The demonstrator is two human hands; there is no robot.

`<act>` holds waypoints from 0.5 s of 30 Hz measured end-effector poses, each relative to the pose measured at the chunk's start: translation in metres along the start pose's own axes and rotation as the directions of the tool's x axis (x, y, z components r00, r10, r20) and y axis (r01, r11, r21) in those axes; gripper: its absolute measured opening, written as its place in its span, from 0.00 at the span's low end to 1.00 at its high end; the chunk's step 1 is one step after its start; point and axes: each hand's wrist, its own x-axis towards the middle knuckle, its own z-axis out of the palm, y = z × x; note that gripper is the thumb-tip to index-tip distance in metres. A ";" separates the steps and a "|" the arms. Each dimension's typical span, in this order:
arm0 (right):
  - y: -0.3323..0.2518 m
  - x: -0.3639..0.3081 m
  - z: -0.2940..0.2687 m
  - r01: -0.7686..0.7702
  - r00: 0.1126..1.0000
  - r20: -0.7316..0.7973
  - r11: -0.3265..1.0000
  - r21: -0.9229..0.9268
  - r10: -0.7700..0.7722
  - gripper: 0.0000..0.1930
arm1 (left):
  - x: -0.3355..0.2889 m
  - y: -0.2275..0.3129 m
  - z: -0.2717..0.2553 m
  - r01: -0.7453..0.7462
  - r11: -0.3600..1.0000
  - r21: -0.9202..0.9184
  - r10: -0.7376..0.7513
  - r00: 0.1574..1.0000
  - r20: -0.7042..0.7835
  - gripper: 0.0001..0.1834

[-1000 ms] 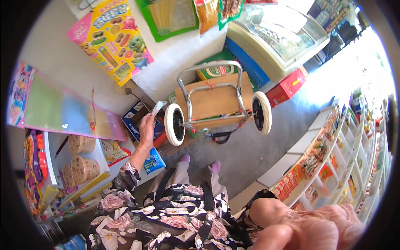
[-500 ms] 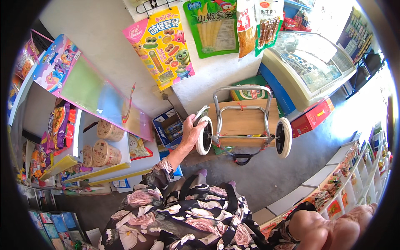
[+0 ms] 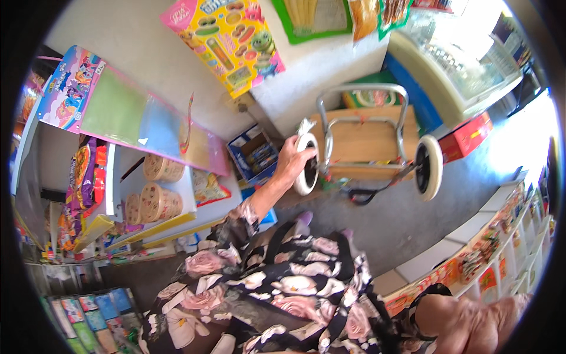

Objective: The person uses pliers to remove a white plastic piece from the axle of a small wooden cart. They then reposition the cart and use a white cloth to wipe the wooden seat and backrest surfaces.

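My left hand (image 3: 289,162) reaches forward to a folded hand cart, its fingers closed over the left wheel (image 3: 304,189) with its white tyre. A crumpled pale piece (image 3: 306,125) sticks up just above these fingers; whether they hold it too I cannot tell. The cart's silver tube frame (image 3: 362,88) lies in front of a wooden board (image 3: 377,133), and its other white-tyred wheel (image 3: 435,168) stands to the right. A black strap (image 3: 362,196) hangs below the frame. Close at the lower right, my right hand (image 3: 495,318) shows large, its fingers not visible.
Left are shelves with round tubs (image 3: 160,202) and snack bags (image 3: 82,177). An open blue box (image 3: 253,153) stands by the wall. A chest freezer (image 3: 454,76) and red box (image 3: 469,135) are at right, above a low shelf of goods (image 3: 471,253). Snack packs (image 3: 230,44) hang on the wall.
The view has shifted, so cart and shelves sit farther right and the hanging packs higher. My left hand's fingers now reach farther over the wheel. My right hand stays at the lower right.
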 end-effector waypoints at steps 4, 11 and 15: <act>0.014 -0.096 -0.048 -0.601 0.571 -0.791 0.767 -0.223 0.218 0.11 | 0.001 0.004 0.000 0.060 0.986 -0.155 -0.046 0.994 0.094 0.18; 0.131 -0.254 -0.213 -0.930 0.056 -0.992 0.369 -0.010 0.114 0.16 | 0.017 0.002 -0.015 0.292 0.850 -0.440 -0.125 0.921 0.369 0.27; 0.169 -0.259 -0.252 -0.910 0.132 -0.991 0.399 -0.112 0.023 0.17 | 0.043 -0.016 -0.037 0.390 0.833 -0.393 -0.304 0.915 0.264 0.33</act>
